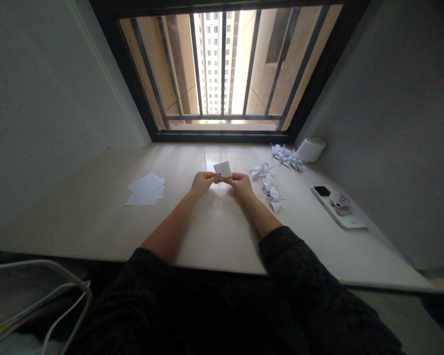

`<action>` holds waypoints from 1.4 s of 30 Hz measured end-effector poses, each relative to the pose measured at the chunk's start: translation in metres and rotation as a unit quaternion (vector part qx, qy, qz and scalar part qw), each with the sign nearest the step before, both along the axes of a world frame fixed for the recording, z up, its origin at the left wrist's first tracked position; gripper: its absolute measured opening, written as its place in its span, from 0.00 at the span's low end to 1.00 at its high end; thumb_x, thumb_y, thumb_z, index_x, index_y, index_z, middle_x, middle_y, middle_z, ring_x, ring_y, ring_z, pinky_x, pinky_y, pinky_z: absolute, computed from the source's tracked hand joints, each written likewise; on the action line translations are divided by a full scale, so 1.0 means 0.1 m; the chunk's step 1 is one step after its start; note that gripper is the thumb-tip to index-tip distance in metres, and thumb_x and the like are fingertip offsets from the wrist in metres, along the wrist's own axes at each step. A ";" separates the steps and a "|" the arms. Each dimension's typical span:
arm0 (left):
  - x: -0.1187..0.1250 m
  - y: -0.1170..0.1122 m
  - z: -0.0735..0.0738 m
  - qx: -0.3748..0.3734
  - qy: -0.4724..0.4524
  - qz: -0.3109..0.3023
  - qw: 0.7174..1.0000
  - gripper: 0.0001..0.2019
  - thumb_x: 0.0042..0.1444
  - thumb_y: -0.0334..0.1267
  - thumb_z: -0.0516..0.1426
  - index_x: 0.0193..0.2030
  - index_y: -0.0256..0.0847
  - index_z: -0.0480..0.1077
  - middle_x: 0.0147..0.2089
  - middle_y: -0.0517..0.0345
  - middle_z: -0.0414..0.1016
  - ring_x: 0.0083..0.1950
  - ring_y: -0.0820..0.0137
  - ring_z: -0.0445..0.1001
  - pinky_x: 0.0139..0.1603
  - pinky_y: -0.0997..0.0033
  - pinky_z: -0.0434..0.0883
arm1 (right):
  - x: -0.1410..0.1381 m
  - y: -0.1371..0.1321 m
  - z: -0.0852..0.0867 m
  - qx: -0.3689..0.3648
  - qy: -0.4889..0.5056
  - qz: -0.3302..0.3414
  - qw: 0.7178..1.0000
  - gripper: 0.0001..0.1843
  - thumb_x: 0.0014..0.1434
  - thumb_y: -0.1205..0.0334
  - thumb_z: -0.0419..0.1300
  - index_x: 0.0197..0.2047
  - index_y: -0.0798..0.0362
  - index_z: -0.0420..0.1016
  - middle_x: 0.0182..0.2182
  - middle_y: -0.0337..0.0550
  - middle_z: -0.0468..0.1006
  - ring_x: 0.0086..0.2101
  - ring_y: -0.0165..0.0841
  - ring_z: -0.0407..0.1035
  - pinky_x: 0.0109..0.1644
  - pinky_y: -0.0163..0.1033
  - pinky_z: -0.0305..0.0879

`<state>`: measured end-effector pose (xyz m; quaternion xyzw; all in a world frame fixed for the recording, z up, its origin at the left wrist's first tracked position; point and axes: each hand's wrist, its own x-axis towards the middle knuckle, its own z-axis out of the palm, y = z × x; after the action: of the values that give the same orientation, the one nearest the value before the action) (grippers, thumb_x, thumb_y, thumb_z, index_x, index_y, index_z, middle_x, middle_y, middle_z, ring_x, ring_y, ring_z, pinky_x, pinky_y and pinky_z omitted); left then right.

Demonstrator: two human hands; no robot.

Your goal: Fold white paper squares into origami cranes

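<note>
A small folded white paper (222, 168) is held up over the middle of the pale sill-like table (96, 212). My left hand (203, 181) pinches its lower left edge with closed fingers. My right hand (240, 183) pinches its lower right edge, fingers closed too. Both hands meet just under the paper, close to the table surface. Both forearms are bare, with dark sleeves pushed up near the front edge.
A small stack of white paper sheets (146, 190) lies to the left. Several folded white paper cranes (268, 185) lie to the right, with more of these cranes (286, 157) by a white round container (311, 149). A phone (338, 207) lies at the right. A barred window (224, 74) is behind.
</note>
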<state>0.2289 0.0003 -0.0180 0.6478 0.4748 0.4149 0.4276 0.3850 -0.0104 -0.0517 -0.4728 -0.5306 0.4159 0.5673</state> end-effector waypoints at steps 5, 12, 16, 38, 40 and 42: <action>0.00 -0.02 0.04 -0.018 0.000 -0.001 1.000 0.19 0.46 0.52 0.59 0.31 0.35 0.78 0.30 0.48 0.79 0.32 0.68 0.73 0.30 0.73 0.63 | -0.02 -0.04 0.06 -0.016 0.064 0.015 0.998 0.15 0.38 0.49 0.68 0.22 0.53 0.77 0.22 0.41 0.77 0.26 0.33 0.69 0.31 0.37 0.60; -0.06 0.04 -0.02 -0.026 -0.001 0.006 1.000 0.24 0.44 0.57 0.59 0.33 0.35 0.77 0.31 0.49 0.78 0.32 0.68 0.73 0.28 0.74 0.60 | 0.06 -0.06 0.15 -0.025 0.016 0.051 0.998 0.18 0.46 0.46 0.61 0.27 0.53 0.80 0.24 0.43 0.77 0.27 0.31 0.67 0.28 0.35 0.56; -0.06 0.06 -0.04 -0.027 0.003 -0.010 1.000 0.24 0.45 0.58 0.57 0.34 0.35 0.77 0.31 0.49 0.78 0.32 0.68 0.73 0.28 0.73 0.60 | 0.05 -0.03 0.11 -0.011 0.008 0.043 0.999 0.19 0.48 0.45 0.59 0.27 0.53 0.79 0.26 0.43 0.78 0.29 0.32 0.68 0.29 0.35 0.58; -0.01 0.03 -0.07 -0.025 0.027 -0.011 0.999 0.20 0.41 0.54 0.61 0.30 0.36 0.77 0.27 0.54 0.76 0.29 0.72 0.69 0.29 0.75 0.60 | 0.01 -0.13 0.16 0.100 -0.338 -0.152 0.924 0.17 0.62 0.53 0.49 0.28 0.51 0.70 0.31 0.44 0.73 0.32 0.34 0.66 0.36 0.37 0.55; -0.02 0.04 -0.08 -0.030 0.020 -0.009 0.999 0.21 0.42 0.54 0.60 0.31 0.36 0.77 0.29 0.53 0.77 0.32 0.71 0.70 0.30 0.74 0.61 | 0.01 -0.12 0.15 0.103 -0.321 -0.144 0.930 0.18 0.62 0.52 0.49 0.28 0.51 0.71 0.31 0.44 0.73 0.32 0.34 0.66 0.36 0.37 0.56; -0.04 0.04 -0.07 -0.036 0.006 0.002 0.999 0.21 0.42 0.55 0.60 0.32 0.37 0.77 0.31 0.52 0.78 0.34 0.69 0.72 0.31 0.74 0.62 | 0.01 -0.10 0.13 0.107 -0.286 -0.124 0.944 0.19 0.62 0.50 0.48 0.29 0.51 0.73 0.31 0.43 0.74 0.31 0.33 0.66 0.37 0.37 0.58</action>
<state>0.2254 0.0048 -0.0253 0.6338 0.4929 0.3944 0.4471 0.3859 -0.0204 -0.0384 -0.5703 -0.6493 0.1306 0.4859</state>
